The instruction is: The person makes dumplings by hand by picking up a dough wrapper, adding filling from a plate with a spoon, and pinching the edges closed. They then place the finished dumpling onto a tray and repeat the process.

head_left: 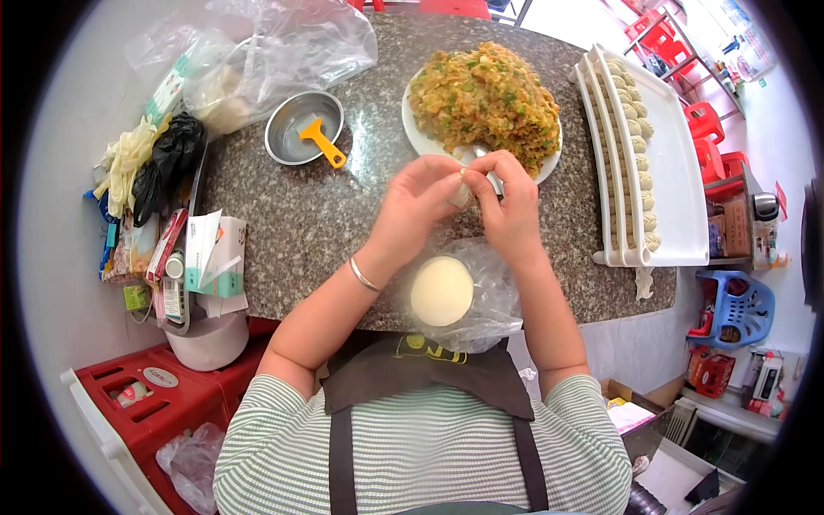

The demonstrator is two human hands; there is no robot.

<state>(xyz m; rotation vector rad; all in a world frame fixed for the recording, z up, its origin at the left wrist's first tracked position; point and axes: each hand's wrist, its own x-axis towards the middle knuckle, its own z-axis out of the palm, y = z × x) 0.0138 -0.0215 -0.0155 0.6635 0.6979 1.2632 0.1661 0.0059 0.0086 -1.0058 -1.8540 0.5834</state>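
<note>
My left hand (418,199) and my right hand (508,202) meet at the front edge of a white plate (418,137) heaped with orange-green chopped filling (485,99). Between them they pinch a small pale dumpling (461,196), its top gathered at the fingertips. A spoon handle (493,180) shows beside my right fingers, leaning from the plate. Nearer to me, a round stack of pale dough wrappers (442,292) lies on a clear plastic bag (489,296).
Stacked white trays (678,172) with rows of pleated dumplings (639,159) stand at the right. A metal bowl (279,142) holding a yellow-handled scraper (319,139) sits at the left, near plastic bags (300,43). Boxes and bags crowd the left edge.
</note>
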